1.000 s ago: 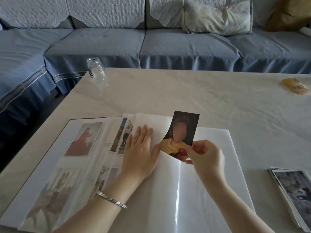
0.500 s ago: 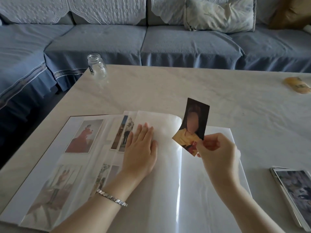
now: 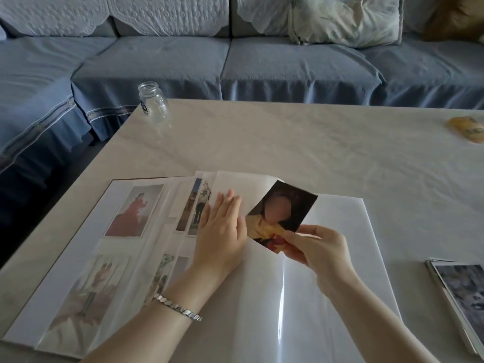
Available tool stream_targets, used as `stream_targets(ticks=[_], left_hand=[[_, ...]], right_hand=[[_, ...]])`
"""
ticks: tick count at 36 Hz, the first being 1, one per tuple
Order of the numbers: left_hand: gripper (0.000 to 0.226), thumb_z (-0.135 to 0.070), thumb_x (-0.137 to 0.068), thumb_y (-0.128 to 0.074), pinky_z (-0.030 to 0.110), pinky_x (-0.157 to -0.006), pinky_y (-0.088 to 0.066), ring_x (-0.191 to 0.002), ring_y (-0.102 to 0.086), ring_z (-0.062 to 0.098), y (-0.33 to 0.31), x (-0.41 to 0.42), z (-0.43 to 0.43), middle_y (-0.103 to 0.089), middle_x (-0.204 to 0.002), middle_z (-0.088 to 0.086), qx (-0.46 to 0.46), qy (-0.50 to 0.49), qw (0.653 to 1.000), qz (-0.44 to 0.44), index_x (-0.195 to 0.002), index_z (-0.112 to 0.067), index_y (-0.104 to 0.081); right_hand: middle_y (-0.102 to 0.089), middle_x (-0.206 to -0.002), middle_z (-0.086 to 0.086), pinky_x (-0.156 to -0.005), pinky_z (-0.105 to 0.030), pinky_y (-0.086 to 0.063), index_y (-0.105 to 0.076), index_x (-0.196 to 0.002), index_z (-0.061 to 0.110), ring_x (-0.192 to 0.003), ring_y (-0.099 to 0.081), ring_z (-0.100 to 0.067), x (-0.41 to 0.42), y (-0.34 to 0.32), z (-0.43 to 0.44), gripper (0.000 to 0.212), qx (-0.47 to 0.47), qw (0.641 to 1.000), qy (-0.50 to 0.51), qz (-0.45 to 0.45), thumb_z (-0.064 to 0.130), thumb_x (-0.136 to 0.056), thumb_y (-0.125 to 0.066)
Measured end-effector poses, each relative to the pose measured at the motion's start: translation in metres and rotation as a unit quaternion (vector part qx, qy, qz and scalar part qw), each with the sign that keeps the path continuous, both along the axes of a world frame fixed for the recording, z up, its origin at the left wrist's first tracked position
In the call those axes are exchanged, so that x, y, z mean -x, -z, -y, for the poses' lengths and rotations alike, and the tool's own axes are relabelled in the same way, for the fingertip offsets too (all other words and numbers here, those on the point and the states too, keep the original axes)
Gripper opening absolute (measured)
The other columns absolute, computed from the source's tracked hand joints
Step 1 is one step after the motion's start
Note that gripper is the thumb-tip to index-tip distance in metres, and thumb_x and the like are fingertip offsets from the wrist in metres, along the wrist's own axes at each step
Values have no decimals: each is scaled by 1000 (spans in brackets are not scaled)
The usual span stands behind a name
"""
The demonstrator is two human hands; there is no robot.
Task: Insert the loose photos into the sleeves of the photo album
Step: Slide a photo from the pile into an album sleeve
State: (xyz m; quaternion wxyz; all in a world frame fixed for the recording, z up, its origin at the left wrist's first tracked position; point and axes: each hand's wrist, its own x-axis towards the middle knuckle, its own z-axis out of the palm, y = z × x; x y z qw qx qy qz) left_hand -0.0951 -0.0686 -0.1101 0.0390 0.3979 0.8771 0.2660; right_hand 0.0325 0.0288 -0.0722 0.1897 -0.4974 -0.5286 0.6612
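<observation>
An open photo album (image 3: 340, 231) lay near on a table (image 3: 288, 142), one photo (image 3: 296, 203) over its middle; from it a jar (image 3: 153, 106) stood at eleven o'clock, a small object (image 3: 467, 129) at two, a photo stack (image 3: 461, 289) at three, a sofa (image 3: 288, 69) at twelve.

A photo album (image 3: 340, 231) is lying open on the counter (image 3: 288, 142), sleeved pictures filling its left pages, its right page blank. The right hand (image 3: 314, 247) is pinching a tilted portrait photo (image 3: 282, 213) over the fold. A stack of loose photos (image 3: 461, 289) is lying apart at right.
</observation>
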Motion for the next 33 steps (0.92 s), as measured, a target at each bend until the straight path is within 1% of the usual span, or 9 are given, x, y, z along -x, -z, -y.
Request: stream_targets(ticks=[3,5,8,12,15,17,22,27,33], left_hand=[[46,-20,-101,-31,19,-110,10,-145,-3,8,1,1,-1,-16,-157,-4,-13,-3,1000,4,-147,-18,-27],[45,-21,-101,-31,19,-110,10,-145,-3,8,1,1,-1,-16,-157,-4,-16,-2,1000,8,-147,-18,-29],[45,-22,-101,-30,20,-111,9,-145,-4,8,1,1,-1,-17,-157,-4,-17,0,1000,9,-146,-19,-30],[45,-23,-102,-29,20,-112,9,-145,-2,6,1,2,0,-15,-157,-5,-14,2,1000,18,-147,-20,-28],[45,-24,-101,-28,22,-113,8,-145,-2,6,0,2,1,-15,-157,-5,-13,-1,1000,28,-146,-20,-29],[48,-31,-100,-22,25,-115,7,-145,-1,6,-1,2,1,-14,-157,-5,-8,-6,999,37,-147,-21,-28],[64,-42,-86,-12,32,-116,8,-145,5,7,-2,1,1,-8,-158,-6,13,-22,999,45,-147,-26,-26],[48,-34,-100,-21,33,-116,7,-145,6,8,-4,1,2,-5,-159,-4,33,-23,999,37,-148,-26,-23],[48,-31,-101,-23,31,-115,8,-145,8,9,-5,0,1,-3,-159,-4,39,-23,998,34,-148,-25,-21]], right_hand=[[-68,-59,-10,-52,-18,-55,-59,-105,2,-47,-65,-13,0,3,-6,28,28,1000,11,-3,0,-79,-71],[-67,-53,-3,-61,-23,-57,-55,-111,9,-47,-65,-12,1,7,-8,34,1,1000,1,19,2,-81,-70],[-70,-58,-1,-76,-33,-56,-51,-122,17,-53,-68,-15,4,13,-8,44,-53,998,-24,36,7,-83,-68],[-71,-65,-3,-77,-33,-56,-50,-130,17,-56,-69,-17,12,13,-7,50,-90,993,-59,40,10,-84,-67],[-72,-69,-3,-82,-38,-55,-48,-133,13,-59,-69,-19,16,11,-10,51,-95,990,-93,46,8,-85,-65],[-72,-68,-1,-83,-39,-55,-47,-134,12,-59,-69,-18,17,10,-12,52,-105,986,-115,54,8,-86,-65],[-71,-66,-1,-80,-39,-56,-51,-131,12,-61,-70,-20,14,5,-20,50,-130,981,-132,60,4,-84,-67],[-71,-66,-1,-71,-27,-55,-51,-131,12,-55,-68,-12,11,-1,-22,53,-161,975,-126,89,7,-81,-68],[-68,-56,5,-57,-18,-42,-48,-132,10,-53,-65,-2,9,-8,-17,55,-204,964,-126,111,8,-80,-66]])
